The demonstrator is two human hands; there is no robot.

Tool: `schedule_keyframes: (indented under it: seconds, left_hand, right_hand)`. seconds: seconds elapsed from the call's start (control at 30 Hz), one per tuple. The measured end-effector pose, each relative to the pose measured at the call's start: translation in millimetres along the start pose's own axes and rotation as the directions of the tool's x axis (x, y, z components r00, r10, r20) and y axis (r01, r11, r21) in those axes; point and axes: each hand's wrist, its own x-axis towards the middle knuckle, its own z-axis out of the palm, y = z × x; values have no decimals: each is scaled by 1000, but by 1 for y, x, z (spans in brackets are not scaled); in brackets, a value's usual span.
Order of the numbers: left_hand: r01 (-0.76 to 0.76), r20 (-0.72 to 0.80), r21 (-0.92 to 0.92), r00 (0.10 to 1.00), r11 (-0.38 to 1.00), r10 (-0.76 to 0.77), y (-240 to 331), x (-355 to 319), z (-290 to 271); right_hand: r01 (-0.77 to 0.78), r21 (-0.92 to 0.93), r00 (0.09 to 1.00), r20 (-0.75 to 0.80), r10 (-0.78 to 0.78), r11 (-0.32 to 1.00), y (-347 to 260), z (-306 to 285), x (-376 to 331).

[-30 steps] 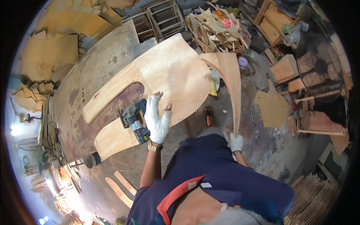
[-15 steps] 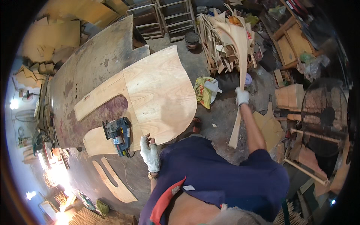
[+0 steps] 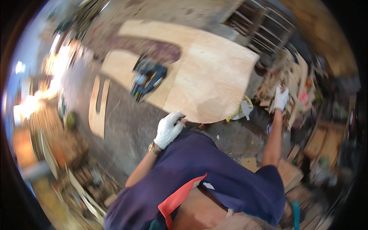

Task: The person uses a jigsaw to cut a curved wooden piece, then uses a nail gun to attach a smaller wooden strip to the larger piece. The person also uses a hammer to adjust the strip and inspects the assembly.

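Note:
My right hand (image 3: pixel 281 99), in a white glove with bare fingertips, reaches over the heap of wood scraps (image 3: pixel 272 82). Its fingers look stretched out, though blurred, with no strip seen in them. A pale curved wood strip (image 3: pixel 303 71) lies on the heap. My left hand (image 3: pixel 168 129), gloved the same way, hovers beside the near edge of a large plywood sheet (image 3: pixel 214 73). Its fingers curl loosely with a gap between them and hold nothing I can see. On one leg of the sheet, near its slot, rests a blue and black jigsaw (image 3: pixel 149 78).
A slim U-shaped wood piece (image 3: pixel 94 115) lies left of the sheet. Slatted wooden frames (image 3: pixel 270 30) stand at the back right. A plastic bag (image 3: pixel 243 109) sits past the sheet's rounded end. Wooden boxes (image 3: pixel 324 140) and offcuts (image 3: pixel 92 184) line the sides.
My view has turned, so the sheet and jigsaw appear rotated. The long curved strip has left my right hand, which now reaches over the scrap heap. My left hand stays near the sheet's edge.

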Motion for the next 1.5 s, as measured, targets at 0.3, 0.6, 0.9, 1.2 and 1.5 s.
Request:
schedule_keyframes:
  seconds: [0.3, 0.6, 0.9, 1.2, 1.5]
  left_hand:
    - [-53, 251, 180, 968, 982, 6, -74, -75, -59]
    - [73, 70, 8, 995, 997, -74, -188, -132, -134]
    - [134, -211, -112, 965, 985, -155, -286, -174, -203]
    - [75, -322, -9, 944, 997, -74, -317, -131, -261]
    - [139, -434, -128, 883, 982, -181, -362, -16, -336]
  right_hand:
    - [-155, 419, 895, 442, -52, 895, -155, 168, -242]
    - [-108, 190, 724, 688, -53, 976, -239, 227, -368]
    - [-292, 161, 792, 593, 144, 943, -272, 289, -381]
    - [-548, 272, 781, 505, 368, 791, -329, 309, -358]
    - [-463, 252, 867, 325, 377, 849, -326, 369, -353]
